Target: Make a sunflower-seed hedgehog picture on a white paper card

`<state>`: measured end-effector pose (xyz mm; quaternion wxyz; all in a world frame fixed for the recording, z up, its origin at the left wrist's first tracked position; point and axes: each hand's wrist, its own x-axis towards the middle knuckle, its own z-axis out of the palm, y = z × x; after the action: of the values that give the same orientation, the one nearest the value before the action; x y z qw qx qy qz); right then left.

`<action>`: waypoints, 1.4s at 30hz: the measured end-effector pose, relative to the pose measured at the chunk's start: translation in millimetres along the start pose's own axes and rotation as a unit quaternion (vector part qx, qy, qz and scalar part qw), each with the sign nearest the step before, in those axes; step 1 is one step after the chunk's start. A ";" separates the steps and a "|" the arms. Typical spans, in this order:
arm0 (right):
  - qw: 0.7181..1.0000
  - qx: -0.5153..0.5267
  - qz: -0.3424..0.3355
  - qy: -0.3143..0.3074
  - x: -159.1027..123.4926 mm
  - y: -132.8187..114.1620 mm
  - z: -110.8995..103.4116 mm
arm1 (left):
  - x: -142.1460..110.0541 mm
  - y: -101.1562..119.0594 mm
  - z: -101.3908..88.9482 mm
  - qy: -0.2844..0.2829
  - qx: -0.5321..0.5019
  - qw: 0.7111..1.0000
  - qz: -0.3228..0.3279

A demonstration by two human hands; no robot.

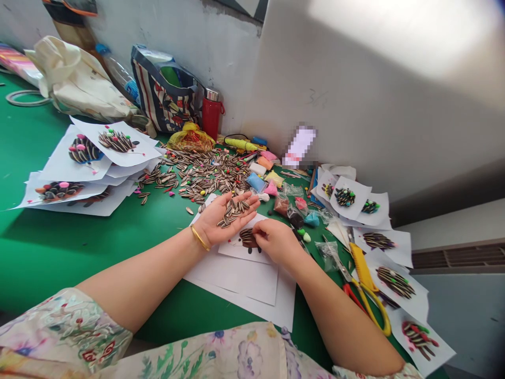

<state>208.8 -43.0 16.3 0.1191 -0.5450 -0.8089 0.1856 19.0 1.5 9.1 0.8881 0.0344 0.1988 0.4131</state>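
Note:
Palm up, my left hand (226, 217) holds a small heap of striped sunflower seeds (233, 211), its fingers stretched out beneath them. My right hand (278, 241) is closed in a pinch at the right edge of a brown clay hedgehog (248, 238). Whatever sits between those fingertips is hidden. Seeds stand in the hedgehog's back, and dark feet show under it. The figure lies on a small white card (236, 249), on top of larger white sheets (252, 281). Beyond my left hand, loose sunflower seeds (215, 173) are spread over the green table (158, 310).
Finished-looking hedgehog cards lie in a pile (94, 173) at left and a row (381, 241) at right. Yellow-handled scissors (366, 297) and a yellow comb-like tool (361, 263) lie right. Clay packets (256, 181), a red flask (211, 115) and bags (165, 97) stand near the wall.

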 end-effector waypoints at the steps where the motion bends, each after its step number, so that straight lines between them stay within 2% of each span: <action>1: 1.000 -0.004 -0.003 0.001 -0.1 0.2 0.6 | 0.1 -0.1 -0.1 0.000 0.000 1.000 0.001; 10: 0.998 -0.050 -0.038 0.013 1.5 0.2 4.7 | -1.0 -0.4 2.5 0.009 0.002 1.000 0.004; 19: 0.997 -0.051 -0.051 0.013 1.7 -0.7 4.1 | 0.1 -1.3 0.7 0.006 0.002 1.000 0.004; 27: 0.991 0.010 -0.092 0.093 -3.6 4.7 -1.2 | -0.8 -0.5 1.5 0.002 -0.004 1.000 0.000; 34: 0.968 0.045 -0.168 0.181 -0.2 -14.7 -9.8 | -4.6 -4.7 7.1 0.010 0.015 1.000 -0.025; 39: 0.957 -0.023 -0.219 0.191 17.3 -29.6 -8.0 | -6.0 -7.5 9.9 -0.003 0.016 0.999 -0.051; 42: 0.953 -0.079 -0.233 0.177 30.9 -32.1 -6.4 | -5.1 -7.6 9.3 0.021 -0.013 0.998 -0.055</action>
<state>172.8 -24.1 35.7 0.2571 -0.3728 -0.8915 -0.0111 25.0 -6.3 17.6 0.9053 0.0028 0.2138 0.3671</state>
